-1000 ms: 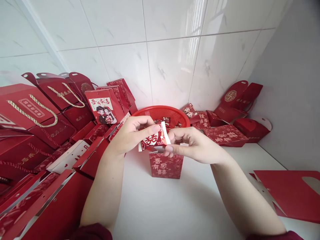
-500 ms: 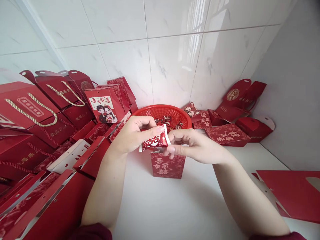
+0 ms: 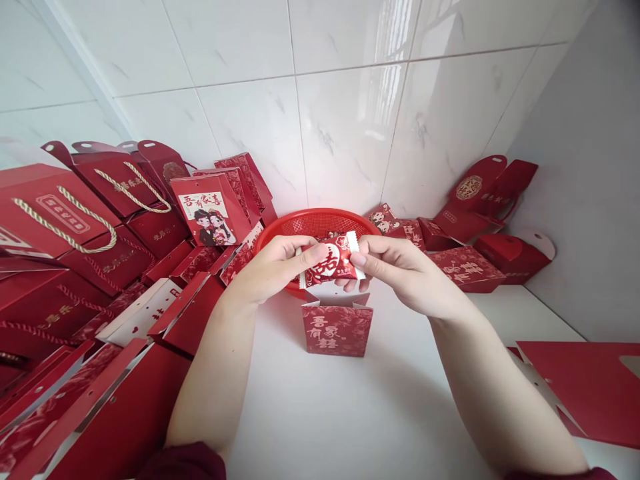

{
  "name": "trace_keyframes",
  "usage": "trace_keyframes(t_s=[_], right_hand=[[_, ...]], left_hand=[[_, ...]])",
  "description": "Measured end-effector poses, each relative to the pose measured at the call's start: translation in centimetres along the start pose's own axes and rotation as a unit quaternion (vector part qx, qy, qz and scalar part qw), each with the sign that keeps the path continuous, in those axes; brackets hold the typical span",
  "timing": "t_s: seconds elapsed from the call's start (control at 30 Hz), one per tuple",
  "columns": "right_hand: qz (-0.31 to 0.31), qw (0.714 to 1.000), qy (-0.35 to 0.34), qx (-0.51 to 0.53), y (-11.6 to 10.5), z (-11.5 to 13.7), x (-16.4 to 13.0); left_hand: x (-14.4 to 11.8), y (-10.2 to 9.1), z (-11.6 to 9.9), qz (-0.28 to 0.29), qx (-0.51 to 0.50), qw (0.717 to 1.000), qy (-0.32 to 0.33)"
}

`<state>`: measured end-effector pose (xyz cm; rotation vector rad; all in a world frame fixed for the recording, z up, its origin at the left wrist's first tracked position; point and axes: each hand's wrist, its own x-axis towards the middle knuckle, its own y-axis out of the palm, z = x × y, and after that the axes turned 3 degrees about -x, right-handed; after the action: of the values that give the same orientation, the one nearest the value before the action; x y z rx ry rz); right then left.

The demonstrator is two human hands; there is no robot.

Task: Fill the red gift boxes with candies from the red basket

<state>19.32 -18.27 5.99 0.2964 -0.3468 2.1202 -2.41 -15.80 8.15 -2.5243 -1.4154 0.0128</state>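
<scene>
Red boxes (image 3: 125, 407) crowded the worktop's (image 3: 390, 420) left edge. My left hand (image 3: 273, 270), nearly closed, pinched one end of the wrapped candy (image 3: 333, 263), near an open box (image 3: 337, 331) and the back-edge basket (image 3: 280, 227); my right hand (image 3: 415, 273), fingers bent, pinched the other end.

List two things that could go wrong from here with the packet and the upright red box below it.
The left hand and right hand pinch the packet, so it might slip free. The upright red box stands open just below them, so a careless brush could perhaps tip it.
</scene>
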Motion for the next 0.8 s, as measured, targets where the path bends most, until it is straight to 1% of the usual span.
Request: trace_keyframes(t_s=[0.17,0.27,0.37,0.47,0.57,0.63,0.7,0.8], right_hand=[[-0.021,0.999,-0.02,-0.027,-0.4,0.1,-0.1],[-0.015,0.998,-0.011,-0.062,-0.7,0.2,-0.2],[-0.018,0.998,-0.003,-0.068,-1.0,0.1,-0.2],[-0.022,0.995,0.003,-0.099,-0.9,-0.1,-0.2],[-0.018,0.99,0.009,-0.14,-0.8,-0.1,-0.2],[-0.023,0.987,0.008,-0.16,-0.9,0.0,-0.4],[-0.04,0.982,0.006,-0.185,-1.2,0.3,-0.6],[-0.081,0.97,-0.001,-0.228,-2.1,0.7,-1.0]], left_hand=[[0.2,0.0,0.3,-0.037,-0.002,0.999,0.006],[0.0,0.3,-0.2,-0.044,0.013,0.999,0.018],[-0.4,0.8,-0.8,-0.048,0.056,0.997,0.03],[-0.5,1.2,-1.0,-0.036,0.097,0.994,0.03],[-0.3,1.6,-0.6,-0.019,0.12,0.992,0.036],[-0.1,2.0,-0.3,-0.019,0.128,0.991,0.034],[0.0,2.4,-0.1,-0.014,0.121,0.992,0.02],[-0.1,3.0,0.0,0.014,0.073,0.997,-0.001]])
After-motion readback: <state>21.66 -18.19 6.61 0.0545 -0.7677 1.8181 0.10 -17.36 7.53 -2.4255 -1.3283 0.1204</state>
